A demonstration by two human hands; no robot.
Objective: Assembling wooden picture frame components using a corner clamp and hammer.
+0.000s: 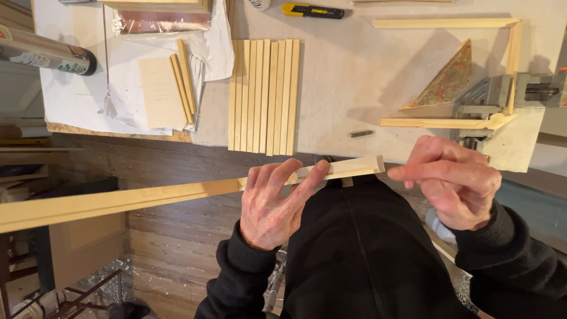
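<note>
A long pale wooden moulding strip (147,198) runs from the left edge to the middle of the view, level with my chest. My left hand (274,204) holds it near its right end, fingers laid over the top. The strip's cut end (369,165) sits just left of my right hand (452,180). That hand's fingers are extended and its forefinger tip touches or nearly touches the cut end. A wooden frame corner (511,65) sits in a metal corner clamp (490,97) on the bench at right.
Several short wooden strips (264,94) lie side by side on the white bench top (354,71). A yellow utility knife (313,10), a dark cylinder (44,52), paper sheets (127,82) and a small metal pin (361,133) are also there. Plank floor lies below left.
</note>
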